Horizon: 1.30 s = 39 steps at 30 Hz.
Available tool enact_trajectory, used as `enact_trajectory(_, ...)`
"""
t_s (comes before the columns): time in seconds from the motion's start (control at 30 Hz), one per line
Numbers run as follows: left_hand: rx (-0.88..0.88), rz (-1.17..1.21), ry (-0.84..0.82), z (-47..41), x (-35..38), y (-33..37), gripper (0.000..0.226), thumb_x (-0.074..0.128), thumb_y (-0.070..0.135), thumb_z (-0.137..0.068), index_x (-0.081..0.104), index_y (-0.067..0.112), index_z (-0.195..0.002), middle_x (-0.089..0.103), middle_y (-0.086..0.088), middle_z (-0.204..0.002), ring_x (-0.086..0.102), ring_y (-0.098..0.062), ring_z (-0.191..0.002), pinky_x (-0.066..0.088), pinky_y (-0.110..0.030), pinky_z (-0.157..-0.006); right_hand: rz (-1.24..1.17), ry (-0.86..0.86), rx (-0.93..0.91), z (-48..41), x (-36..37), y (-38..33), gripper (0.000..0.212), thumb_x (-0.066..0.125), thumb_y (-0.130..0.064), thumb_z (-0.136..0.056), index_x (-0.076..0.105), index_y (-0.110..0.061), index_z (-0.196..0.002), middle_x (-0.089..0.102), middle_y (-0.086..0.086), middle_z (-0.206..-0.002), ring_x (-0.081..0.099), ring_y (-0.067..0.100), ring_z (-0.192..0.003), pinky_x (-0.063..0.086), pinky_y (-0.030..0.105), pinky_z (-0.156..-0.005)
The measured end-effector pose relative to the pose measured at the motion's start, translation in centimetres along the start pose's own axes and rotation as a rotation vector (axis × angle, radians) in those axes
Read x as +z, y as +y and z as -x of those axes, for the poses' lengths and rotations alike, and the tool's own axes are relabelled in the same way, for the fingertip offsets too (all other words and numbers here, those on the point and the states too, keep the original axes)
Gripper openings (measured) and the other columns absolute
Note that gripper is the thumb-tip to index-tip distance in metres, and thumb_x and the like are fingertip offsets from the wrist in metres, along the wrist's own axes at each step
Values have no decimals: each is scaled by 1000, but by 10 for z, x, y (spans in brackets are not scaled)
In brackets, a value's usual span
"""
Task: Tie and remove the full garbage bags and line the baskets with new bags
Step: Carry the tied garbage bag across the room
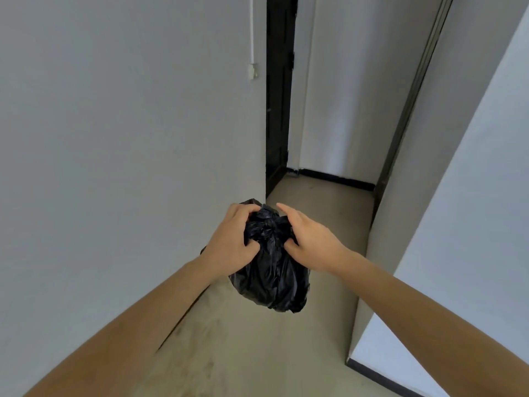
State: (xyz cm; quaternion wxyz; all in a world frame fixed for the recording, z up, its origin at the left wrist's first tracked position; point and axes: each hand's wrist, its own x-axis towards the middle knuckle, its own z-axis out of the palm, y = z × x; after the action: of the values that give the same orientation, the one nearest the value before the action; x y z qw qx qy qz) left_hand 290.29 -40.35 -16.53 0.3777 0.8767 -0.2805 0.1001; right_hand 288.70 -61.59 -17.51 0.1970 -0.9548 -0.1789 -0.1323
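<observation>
A full black garbage bag (272,276) hangs in the air in front of me, above the floor, its top bunched into a knot. My left hand (232,239) grips the left side of the bunched top. On the right side, my right hand (309,239) pinches the plastic with thumb and fingers, its index finger stretched out over the knot. No basket is in view.
I stand in a narrow corridor with a beige floor (257,353). A white wall (128,138) runs along the left and a white wall corner (429,224) juts in at the right. A dark doorway (279,96) opens ahead on the left.
</observation>
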Motion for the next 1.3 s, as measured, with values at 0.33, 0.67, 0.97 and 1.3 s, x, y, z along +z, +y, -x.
enact_trajectory(0.33, 67, 29, -90, -285, 58, -127, 59, 59, 5, -82, 42, 16, -137, 40, 3, -126, 46, -3, -113, 31, -3, -97, -81, 82, 110, -215, 30, 192, 74, 53, -26, -92, 11, -32, -153, 52, -1, -135, 56, 10, -91, 47, 22, -73)
enact_trajectory(0.67, -7, 13, -69, -569, 123, -251, 58, 63, -4, -80, 45, 7, -135, 47, -8, -126, 49, -13, -115, 34, -5, -98, -214, -4, 99, -466, 59, 406, 72, 58, -19, -95, 19, -17, -155, 57, 2, -112, 43, -3, -87, 30, -6, -66)
enact_trajectory(0.97, -164, 44, -28, -758, 167, -412, 54, 62, -4, -80, 49, 7, -131, 57, -8, -125, 53, -17, -117, 32, 2, -89, -115, -112, 50, -672, 120, 547, 46, 54, -32, -94, 41, -28, -139, 58, -5, -124, 52, 5, -94, 40, 18, -71)
enact_trajectory(1.3, -354, 101, -209, -973, 272, -608, 47, 63, 3, -84, 49, 11, -128, 61, -3, -119, 56, -12, -104, 37, -2, -81, -222, -300, 327, -866, 250, 729, 48, 56, -26, -95, 42, -25, -141, 59, 2, -127, 61, 21, -107, 51, 34, -83)
